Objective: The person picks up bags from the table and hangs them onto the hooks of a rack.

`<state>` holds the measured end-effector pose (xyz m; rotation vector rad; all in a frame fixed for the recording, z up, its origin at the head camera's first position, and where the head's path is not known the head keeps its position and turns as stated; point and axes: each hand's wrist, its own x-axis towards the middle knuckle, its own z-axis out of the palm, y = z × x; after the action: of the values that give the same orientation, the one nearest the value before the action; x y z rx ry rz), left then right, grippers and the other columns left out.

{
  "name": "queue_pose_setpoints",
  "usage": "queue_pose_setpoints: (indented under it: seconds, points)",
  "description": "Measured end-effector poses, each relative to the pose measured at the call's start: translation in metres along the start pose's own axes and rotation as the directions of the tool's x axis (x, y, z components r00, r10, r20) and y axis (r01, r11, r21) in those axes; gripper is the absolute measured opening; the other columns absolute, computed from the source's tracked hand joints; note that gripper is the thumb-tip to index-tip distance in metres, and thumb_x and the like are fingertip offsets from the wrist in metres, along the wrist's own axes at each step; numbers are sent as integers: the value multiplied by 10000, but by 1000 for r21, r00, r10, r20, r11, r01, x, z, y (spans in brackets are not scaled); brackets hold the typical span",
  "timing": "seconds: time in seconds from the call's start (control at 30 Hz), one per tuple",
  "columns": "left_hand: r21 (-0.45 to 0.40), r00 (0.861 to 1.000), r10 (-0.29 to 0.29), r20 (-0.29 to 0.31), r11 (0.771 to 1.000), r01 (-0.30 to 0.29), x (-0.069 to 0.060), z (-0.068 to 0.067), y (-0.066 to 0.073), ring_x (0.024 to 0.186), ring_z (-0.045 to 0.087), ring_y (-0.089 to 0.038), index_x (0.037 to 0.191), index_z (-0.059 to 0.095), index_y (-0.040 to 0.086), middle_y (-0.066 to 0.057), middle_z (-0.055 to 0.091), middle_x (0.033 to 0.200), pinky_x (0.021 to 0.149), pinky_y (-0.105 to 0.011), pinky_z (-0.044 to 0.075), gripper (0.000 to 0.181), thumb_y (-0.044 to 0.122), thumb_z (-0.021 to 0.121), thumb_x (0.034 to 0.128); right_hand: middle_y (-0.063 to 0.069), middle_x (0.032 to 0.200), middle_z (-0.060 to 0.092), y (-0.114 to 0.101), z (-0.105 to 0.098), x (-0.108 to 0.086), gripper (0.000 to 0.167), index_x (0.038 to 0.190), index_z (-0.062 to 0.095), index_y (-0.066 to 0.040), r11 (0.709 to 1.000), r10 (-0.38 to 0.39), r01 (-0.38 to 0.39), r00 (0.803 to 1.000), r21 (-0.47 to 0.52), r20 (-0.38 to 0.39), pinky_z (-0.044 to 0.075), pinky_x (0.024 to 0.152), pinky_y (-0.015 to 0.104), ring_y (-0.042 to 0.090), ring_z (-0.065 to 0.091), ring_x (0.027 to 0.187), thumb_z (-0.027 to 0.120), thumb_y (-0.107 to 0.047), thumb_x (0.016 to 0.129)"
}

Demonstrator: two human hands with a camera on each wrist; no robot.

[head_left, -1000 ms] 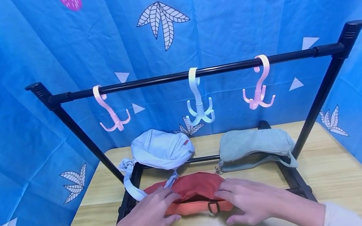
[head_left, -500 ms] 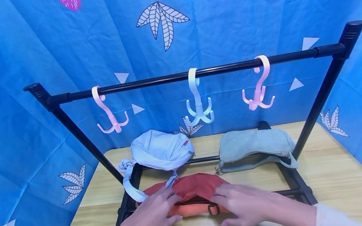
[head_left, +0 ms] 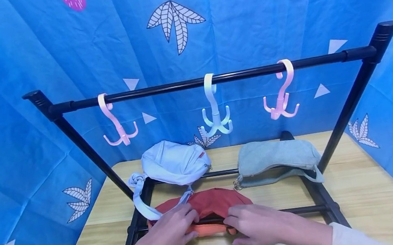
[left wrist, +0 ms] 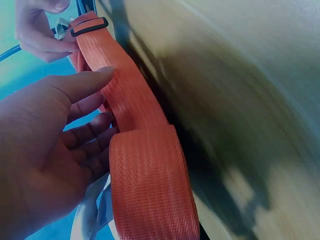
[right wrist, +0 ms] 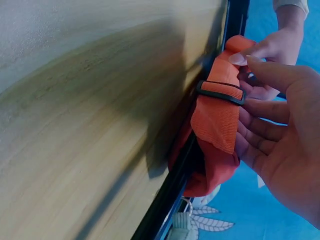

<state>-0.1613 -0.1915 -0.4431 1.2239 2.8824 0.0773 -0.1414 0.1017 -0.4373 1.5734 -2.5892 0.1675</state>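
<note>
A red crossbody bag (head_left: 211,200) lies at the front of the rack, its orange strap (left wrist: 132,90) along the near side with a black slider buckle (right wrist: 221,93). My left hand (head_left: 174,227) is at the left part of this strap, fingers loosely bent behind it and thumb in front. In the left wrist view the thumb tip overlaps the strap. My right hand (head_left: 253,224) is beside the buckle, fingertips at the strap's edge. The right wrist view shows that thumb standing away from the strap. Some fingertips are hidden behind the strap.
A black rack (head_left: 163,88) carries two pink hooks (head_left: 122,133) (head_left: 281,106) and a light blue hook (head_left: 215,116). A light blue bag (head_left: 173,162) lies behind, its strap reaching onto the red bag. A grey-green bag (head_left: 276,155) lies at right on the wooden table (head_left: 369,183).
My right hand has slid left along the strap, over the buckle, closer to my left hand. The left hand has shifted slightly right. The red bag has stayed nearly in place.
</note>
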Motion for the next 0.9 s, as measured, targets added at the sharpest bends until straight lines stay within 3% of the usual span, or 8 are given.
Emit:
queue_pose_setpoints:
  seconds: [0.3, 0.63, 0.9]
  points:
    - [19, 1000, 19, 2, 1000, -19, 1, 2, 3, 908, 576, -32, 1037, 692, 256, 106, 651, 997, 822, -246, 563, 242, 389, 825, 885, -128, 861, 518, -3, 5, 5, 302, 1091, 712, -175, 1000, 22, -22, 999, -7, 25, 355, 618, 127, -29, 396, 718, 723, -447, 960]
    - [0, 1000, 22, 19, 1000, -22, 0, 3, 4, 890, 567, -32, 996, 708, 274, 133, 657, 942, 808, -227, 552, 205, 366, 842, 872, -133, 818, 525, -6, 9, 9, 192, 1002, 722, -188, 999, 27, -27, 1000, 19, 8, 381, 628, 111, -40, 422, 710, 769, -362, 936]
    - [-22, 998, 32, 45, 999, -31, 2, 4, 4, 838, 523, -10, 936, 719, 282, 162, 633, 872, 778, -194, 510, 140, 338, 836, 882, -136, 805, 529, -7, 16, 11, 186, 937, 705, -219, 1000, 20, -20, 1000, -25, 10, 409, 627, 128, -33, 467, 709, 796, -379, 911]
